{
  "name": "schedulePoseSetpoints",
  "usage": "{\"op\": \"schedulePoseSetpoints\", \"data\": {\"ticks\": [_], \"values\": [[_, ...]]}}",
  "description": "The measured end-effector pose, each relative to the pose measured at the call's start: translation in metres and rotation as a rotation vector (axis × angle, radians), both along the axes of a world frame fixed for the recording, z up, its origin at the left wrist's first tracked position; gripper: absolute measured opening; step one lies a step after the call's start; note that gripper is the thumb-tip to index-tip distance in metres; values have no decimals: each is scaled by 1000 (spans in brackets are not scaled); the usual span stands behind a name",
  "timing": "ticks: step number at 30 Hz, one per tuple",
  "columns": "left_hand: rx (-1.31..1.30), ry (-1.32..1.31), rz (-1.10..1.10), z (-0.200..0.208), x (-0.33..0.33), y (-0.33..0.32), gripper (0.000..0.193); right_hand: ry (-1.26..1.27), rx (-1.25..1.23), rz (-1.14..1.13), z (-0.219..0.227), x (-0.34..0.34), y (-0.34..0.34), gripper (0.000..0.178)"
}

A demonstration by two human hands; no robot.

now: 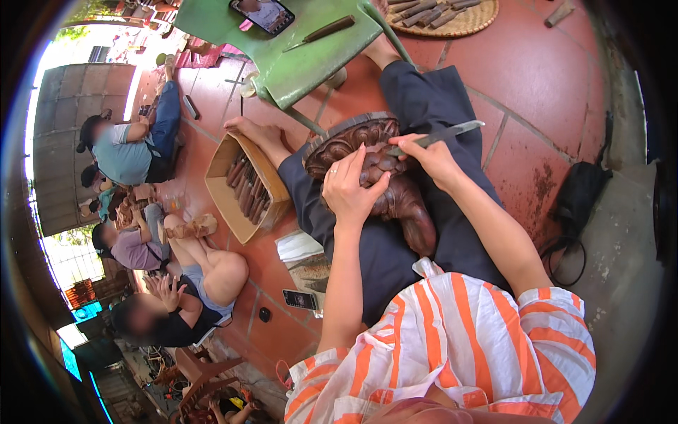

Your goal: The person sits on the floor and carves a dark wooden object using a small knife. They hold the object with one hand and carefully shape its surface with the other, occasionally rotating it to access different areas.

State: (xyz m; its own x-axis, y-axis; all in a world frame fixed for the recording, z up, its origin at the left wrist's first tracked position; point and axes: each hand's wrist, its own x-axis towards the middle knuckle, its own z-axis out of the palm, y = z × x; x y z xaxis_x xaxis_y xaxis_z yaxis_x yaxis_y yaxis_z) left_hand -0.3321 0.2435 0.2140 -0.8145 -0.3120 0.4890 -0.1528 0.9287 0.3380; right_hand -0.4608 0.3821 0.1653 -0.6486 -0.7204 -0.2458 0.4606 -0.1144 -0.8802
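Observation:
A dark brown wood carving [404, 194] with a round ornate base lies across my lap, its base pointing away from me. My left hand [349, 185] grips its side, thumb and fingers spread around the carved surface. In my right hand [432, 159] is a knife-like tool [460, 130]. Its flat grey end sticks out to the right past my fingers. The other end meets the carving close to my left fingertips. My fingers hide the tool's middle, so its exact kind is unclear.
A cardboard box [272, 174] of wooden-handled tools stands left of my legs. Ahead, a green plastic chair [311, 67] bears a phone [263, 13] and a pointed tool [329, 29]. More tools lie on a woven tray [480, 21]. Several people sit at the left; a black bag [580, 191] lies right.

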Motion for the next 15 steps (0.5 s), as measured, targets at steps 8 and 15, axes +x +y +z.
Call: {"op": "schedulePoseSetpoints", "data": {"ticks": [8, 15], "values": [[-8, -8, 11, -1, -1, 0, 57, 9, -46, -2, -10, 1, 3, 23], [-20, -7, 5, 0, -2, 0, 57, 46, -103, -11, -6, 14, 4, 23]]}}
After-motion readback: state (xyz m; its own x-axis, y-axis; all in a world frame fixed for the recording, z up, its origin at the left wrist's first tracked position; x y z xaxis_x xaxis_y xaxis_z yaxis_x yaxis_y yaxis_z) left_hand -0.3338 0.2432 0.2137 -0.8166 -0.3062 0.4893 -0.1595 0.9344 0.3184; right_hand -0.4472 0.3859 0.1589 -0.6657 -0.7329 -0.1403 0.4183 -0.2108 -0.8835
